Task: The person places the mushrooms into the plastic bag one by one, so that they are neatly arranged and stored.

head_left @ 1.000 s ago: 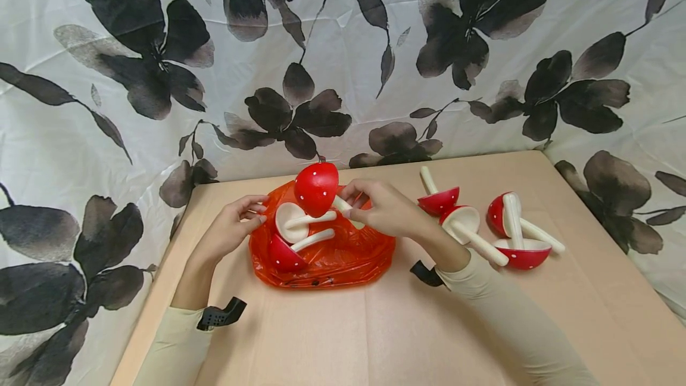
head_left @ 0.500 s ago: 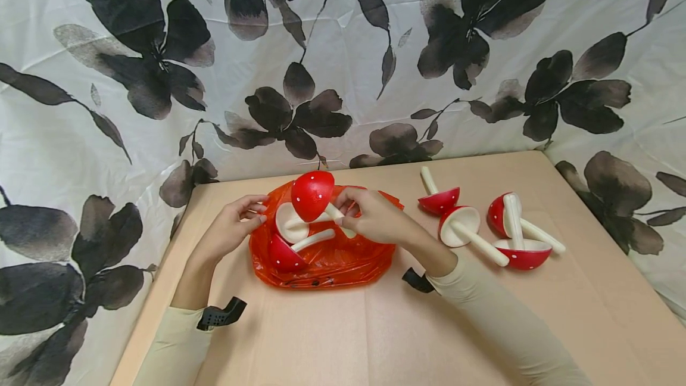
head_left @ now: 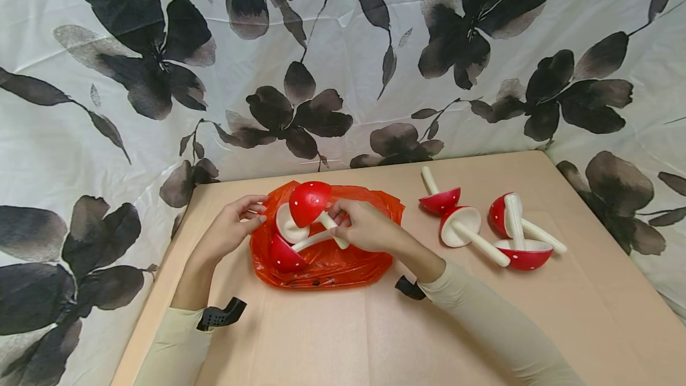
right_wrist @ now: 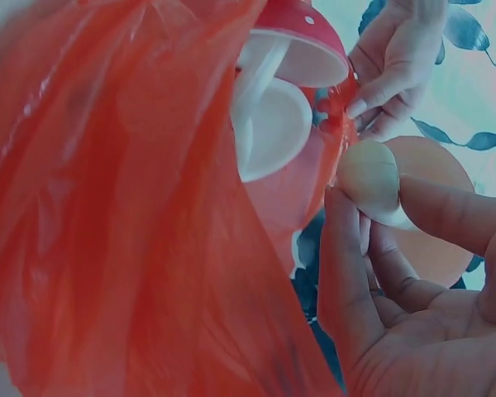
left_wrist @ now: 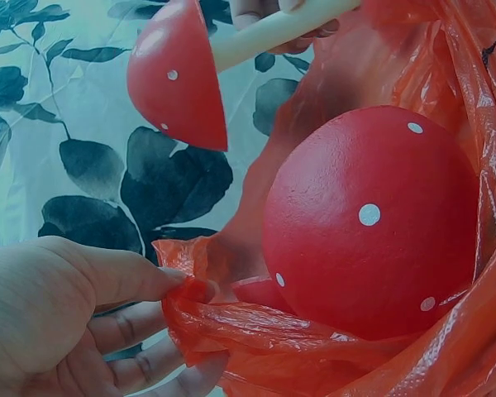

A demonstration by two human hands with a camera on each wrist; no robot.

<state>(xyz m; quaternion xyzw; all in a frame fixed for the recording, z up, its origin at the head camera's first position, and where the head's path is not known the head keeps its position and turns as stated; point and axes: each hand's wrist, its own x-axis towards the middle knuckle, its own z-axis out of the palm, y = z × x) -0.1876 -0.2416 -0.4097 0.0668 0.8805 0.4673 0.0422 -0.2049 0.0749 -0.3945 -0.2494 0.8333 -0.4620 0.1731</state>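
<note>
Head view first: the right hand (head_left: 361,228) pinches the stem of a red-capped mushroom (head_left: 309,203) over the orange bag (head_left: 343,270), and its cap partly covers our two bagged mushrooms (head_left: 286,255). The left hand (head_left: 233,222), fingers loosely curved, is at the bag's 10 o'clock, grip hard to make out. We get a strip of table (head_left: 321,338) between the bag and four loose mushrooms (head_left: 527,260) at 3 o'clock; the table's near edge is cut off at 6.

On the left wrist cam we can tell thumb and fingers pinch the bag's rim. The right hand is cropped at 12, with a gap between the held cap and the bagged one.

Right wrist: bag blocks everything around 9, and the stem end hides part of its own cap
</note>
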